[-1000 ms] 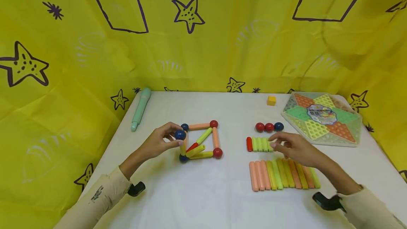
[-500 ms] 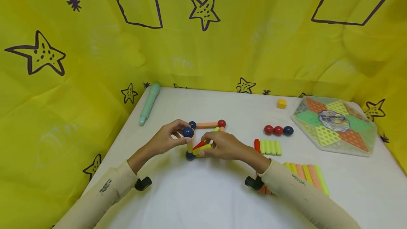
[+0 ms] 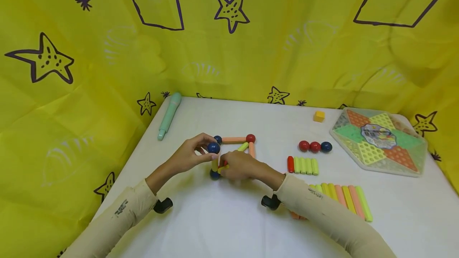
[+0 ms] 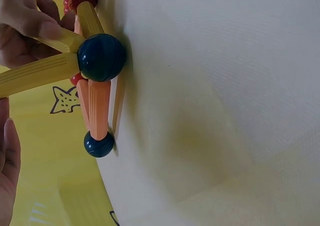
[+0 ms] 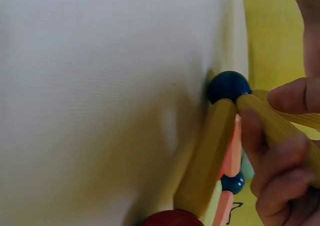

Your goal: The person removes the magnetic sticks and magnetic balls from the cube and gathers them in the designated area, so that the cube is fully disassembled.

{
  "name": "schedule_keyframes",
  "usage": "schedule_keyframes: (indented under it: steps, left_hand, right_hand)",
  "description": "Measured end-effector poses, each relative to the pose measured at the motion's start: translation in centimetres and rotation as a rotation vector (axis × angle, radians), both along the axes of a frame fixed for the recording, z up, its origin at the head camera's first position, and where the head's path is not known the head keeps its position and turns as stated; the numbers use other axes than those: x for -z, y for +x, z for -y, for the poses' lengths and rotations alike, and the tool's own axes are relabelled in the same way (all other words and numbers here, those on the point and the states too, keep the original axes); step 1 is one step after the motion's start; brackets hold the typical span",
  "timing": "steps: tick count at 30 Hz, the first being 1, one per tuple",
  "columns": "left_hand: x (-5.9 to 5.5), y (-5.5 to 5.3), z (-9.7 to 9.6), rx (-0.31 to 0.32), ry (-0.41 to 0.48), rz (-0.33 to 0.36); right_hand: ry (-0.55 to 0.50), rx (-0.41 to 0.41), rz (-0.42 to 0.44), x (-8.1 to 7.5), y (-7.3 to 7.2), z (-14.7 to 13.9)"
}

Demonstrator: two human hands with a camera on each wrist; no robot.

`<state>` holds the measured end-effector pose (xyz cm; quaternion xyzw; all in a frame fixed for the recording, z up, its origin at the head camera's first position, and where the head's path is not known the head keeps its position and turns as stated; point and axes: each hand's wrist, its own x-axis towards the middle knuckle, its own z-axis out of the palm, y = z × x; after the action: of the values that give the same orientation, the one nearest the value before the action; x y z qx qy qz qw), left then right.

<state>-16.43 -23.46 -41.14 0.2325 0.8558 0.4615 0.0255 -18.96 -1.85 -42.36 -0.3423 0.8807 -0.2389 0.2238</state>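
Observation:
My left hand (image 3: 191,153) pinches a blue ball (image 3: 214,147) atop an upright yellow stick (image 3: 214,165). That stick rises from another blue ball (image 4: 102,57), the near left corner of a square frame of sticks and balls. Beside it, the fingers of my right hand (image 3: 242,165) grip a slanting yellow stick (image 5: 270,121), whose end meets the corner ball. The frame's far side is an orange stick (image 3: 234,140) between a blue ball (image 3: 217,139) and a red ball (image 3: 250,138). A green stick (image 3: 243,146) lies within the frame, partly hidden by my right hand.
To the right are a row of red and blue balls (image 3: 315,147), short sticks (image 3: 303,166) and longer sticks (image 3: 355,202), partly behind my right sleeve. Farther back are a yellow cube (image 3: 319,116) and a hexagonal box (image 3: 378,140). A mint microphone-shaped object (image 3: 169,115) lies back left.
My right hand has moved left from the short sticks to the frame and taken hold of the slanting yellow stick. The left hand keeps its pinch. The head view has shifted slightly.

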Motion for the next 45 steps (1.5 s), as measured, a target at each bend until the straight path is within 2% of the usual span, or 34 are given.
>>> schedule_keyframes:
  steps: [6,12,17,21,26,28,30,32,34,39,45]
  left_hand:
    - [0.1,0.0,-0.1,-0.002,0.009,0.003]
    - [0.4,0.0,0.0,-0.012,0.015,-0.001]
    - [0.5,0.0,0.1,-0.021,0.017,0.002]
    - [0.3,0.2,0.1,-0.029,0.012,0.006]
    - [0.1,0.4,0.1,-0.023,0.015,0.006]
    - [0.1,0.5,0.1,-0.024,0.012,0.009]
    - [0.2,0.6,0.2,-0.025,0.012,0.006]
    - [0.3,0.6,0.1,-0.027,0.007,0.001]
    - [0.4,0.6,0.1,-0.030,0.003,-0.002]
    - [0.6,0.8,0.0,-0.053,-0.012,0.001]
    - [0.6,0.8,-0.2,-0.065,-0.016,-0.012]
  right_hand:
    - [-0.032,0.081,-0.126,1.1,0.2,0.1]
    - [-0.112,0.102,-0.169,1.8,0.3,0.0]
    - [-0.135,0.117,-0.165,2.1,0.2,-0.2]
    - [-0.156,0.122,-0.130,2.1,-0.1,-0.8]
    - [-0.242,0.019,-0.057,1.6,-0.7,-2.5]
    - [-0.290,-0.048,0.024,1.3,-0.9,-3.9]
    - [-0.339,-0.104,0.150,0.7,-1.0,-5.7]
    - [-0.364,-0.121,0.276,-0.1,-0.8,-8.2]
    - [-0.402,-0.123,0.366,-0.8,-0.4,-10.9]
    - [-0.517,-0.051,0.394,-1.7,0.6,-18.3]
    - [-0.629,0.055,0.377,-1.3,2.2,-27.6]
